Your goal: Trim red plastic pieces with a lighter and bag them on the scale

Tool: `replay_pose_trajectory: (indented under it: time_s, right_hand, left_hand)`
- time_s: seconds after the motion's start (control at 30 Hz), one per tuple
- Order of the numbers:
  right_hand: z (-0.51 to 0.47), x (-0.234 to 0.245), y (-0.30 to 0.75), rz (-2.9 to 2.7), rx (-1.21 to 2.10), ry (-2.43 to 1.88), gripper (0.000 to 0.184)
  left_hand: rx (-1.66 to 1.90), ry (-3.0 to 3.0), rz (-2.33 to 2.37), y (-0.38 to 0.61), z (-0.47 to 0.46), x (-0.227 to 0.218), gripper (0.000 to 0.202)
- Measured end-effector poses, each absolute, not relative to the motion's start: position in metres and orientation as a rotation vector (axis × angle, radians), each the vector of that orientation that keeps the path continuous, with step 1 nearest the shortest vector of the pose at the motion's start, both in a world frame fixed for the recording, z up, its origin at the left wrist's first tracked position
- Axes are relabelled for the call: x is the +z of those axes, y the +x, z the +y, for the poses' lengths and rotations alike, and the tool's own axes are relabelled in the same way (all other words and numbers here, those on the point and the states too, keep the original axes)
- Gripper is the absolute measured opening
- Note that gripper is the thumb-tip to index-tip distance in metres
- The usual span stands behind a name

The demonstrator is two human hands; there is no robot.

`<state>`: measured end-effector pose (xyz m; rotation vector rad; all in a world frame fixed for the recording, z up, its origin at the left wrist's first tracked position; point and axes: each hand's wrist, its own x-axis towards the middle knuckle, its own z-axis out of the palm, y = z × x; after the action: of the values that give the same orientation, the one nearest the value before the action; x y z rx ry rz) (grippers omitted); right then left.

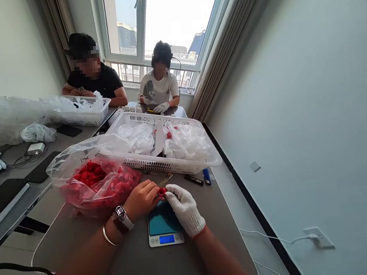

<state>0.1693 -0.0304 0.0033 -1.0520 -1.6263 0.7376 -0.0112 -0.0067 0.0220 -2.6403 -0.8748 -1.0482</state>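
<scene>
A small red ring-shaped piece (161,192) with a round opening is held between both hands above a digital scale. My bare left hand (143,198), with a watch and a bangle on its wrist, pinches it from the left. From the right, my right hand (183,208), in a white knit glove, grips the same piece. Below them lies the scale (153,227) with a blue-green pan and a lit blue display. To the left stands an open clear plastic bag (101,184) full of similar red pieces.
Behind my hands, a white basket (187,168) holds clear bags and a printed card. A black object (194,180) and a blue one (207,176) lie at its near side. Two people sit beyond, near another white basket (82,118). A wall (286,112) borders the right.
</scene>
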Motion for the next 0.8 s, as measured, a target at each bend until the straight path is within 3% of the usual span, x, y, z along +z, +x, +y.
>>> replay_pose_trajectory:
  time_s: [0.3, 0.63, 0.8]
  right_hand:
    - [-0.035, 0.016, 0.165, -1.816, 0.373, -0.858, 0.006]
    - [-0.043, 0.015, 0.162, -1.647, 0.672, -1.068, 0.011]
    - [-0.044, 0.015, 0.159, -1.704, 0.322, -1.001, 0.009]
  left_hand:
    - [-1.343, -2.794, -1.169, -0.006, -0.017, 0.02, 0.04]
    - [-1.45, -2.758, -1.17, -0.006, -0.015, 0.016, 0.029]
    - [-1.73, -2.781, -1.43, -0.005, -0.015, 0.017, 0.029]
